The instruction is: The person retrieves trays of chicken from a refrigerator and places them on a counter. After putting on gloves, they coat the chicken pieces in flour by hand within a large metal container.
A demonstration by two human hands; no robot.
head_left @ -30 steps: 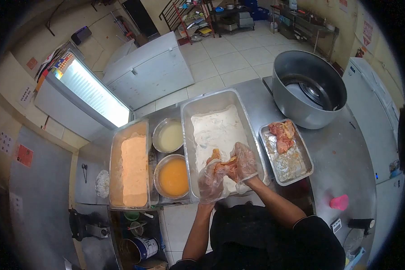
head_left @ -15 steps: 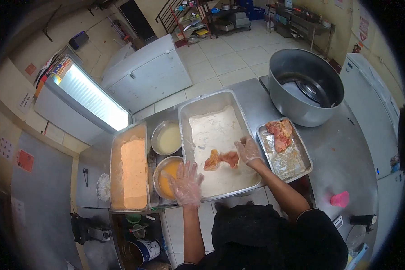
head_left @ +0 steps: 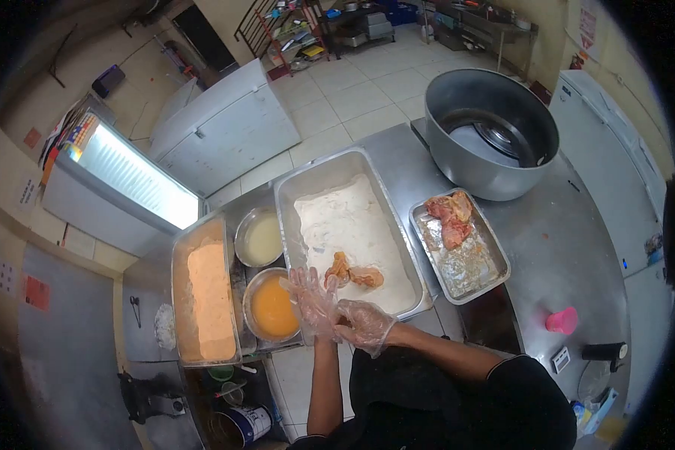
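My left hand (head_left: 313,301), in a clear plastic glove, is raised over the near left edge of the flour tray (head_left: 291,214) with its fingers stretched out. Close against its heel is my right hand (head_left: 365,325), also gloved, fingers curled together; what they hold, if anything, is hidden. Just beyond my hands, pieces of raw meat (head_left: 366,277) lie on the white flour (head_left: 345,217). A bowl of orange liquid (head_left: 274,309) sits left of my left hand. More raw meat (head_left: 451,217) rests in a small metal tray (head_left: 469,275) on the right.
Left of the bowls stands a tray of orange powder (head_left: 208,300). A bowl of pale liquid (head_left: 261,238) sits behind the orange one. A large grey pot (head_left: 487,169) occupies the back right of the steel table (head_left: 570,255), with a pink cup (head_left: 561,321) nearer me.
My right hand has left the meat in the flour and come back beside my left hand. The meat now lies more bunched. The whole view has shifted slightly.
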